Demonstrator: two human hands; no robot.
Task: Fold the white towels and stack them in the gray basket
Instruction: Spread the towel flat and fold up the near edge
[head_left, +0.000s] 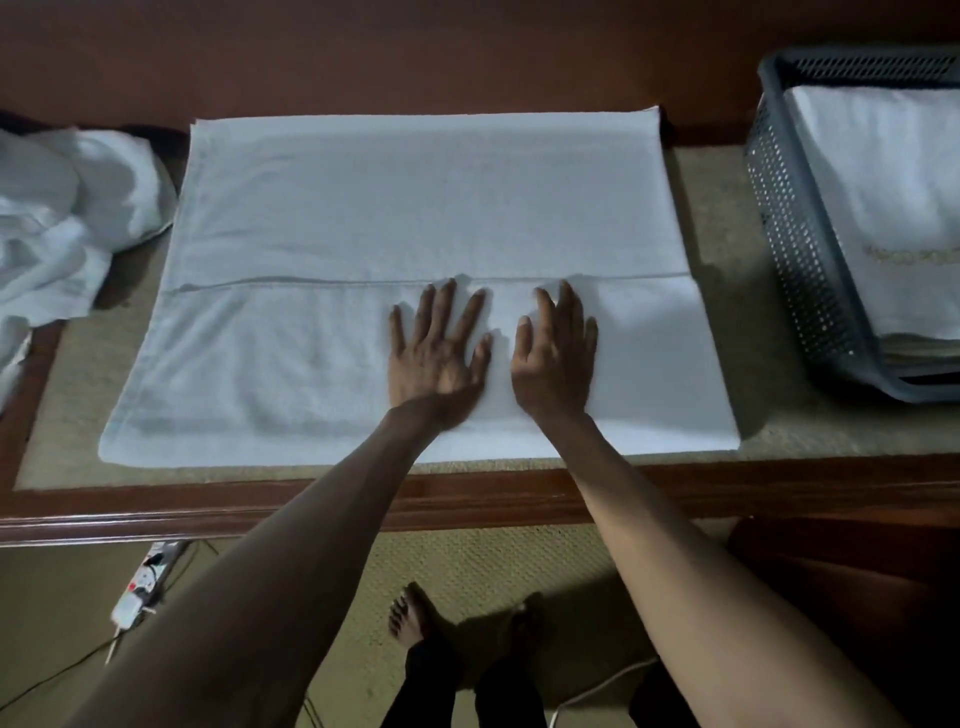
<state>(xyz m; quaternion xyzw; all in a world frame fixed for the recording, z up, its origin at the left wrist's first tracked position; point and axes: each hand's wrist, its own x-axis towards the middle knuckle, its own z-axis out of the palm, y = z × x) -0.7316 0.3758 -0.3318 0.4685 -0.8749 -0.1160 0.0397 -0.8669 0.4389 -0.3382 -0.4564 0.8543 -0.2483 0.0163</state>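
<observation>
One towel (415, 208) lay spread on the counter (156, 512), dead centre, its long axis running from 9 o'clock to 3 o'clock and its short sides facing the heap and the basket. A folded edge crossed it along that same line, just past the fingertips. Two hands were down on the near flap, side by side and close to the middle: the left hand (436, 358) at about 6 o'clock of the towel's centre, the right hand (556, 358) just beside it toward 4 o'clock. The grip of each was spread wide and flat, palm down, fingers pointing to 12 o'clock, pressing the cloth and pinching nothing. One gray basket (800, 260) sat at 2 o'clock on the counter, apart from the spread towel, with a stack of folded towels (883, 197) inside it; how many lay in that stack could not be told. One crumpled heap of white towels (57, 223) sat at 9 o'clock, its count also unclear. Down at 6 o'clock, two bare feet (410, 613) stood on the floor, and one power strip (140, 587) lay at 8 o'clock.
</observation>
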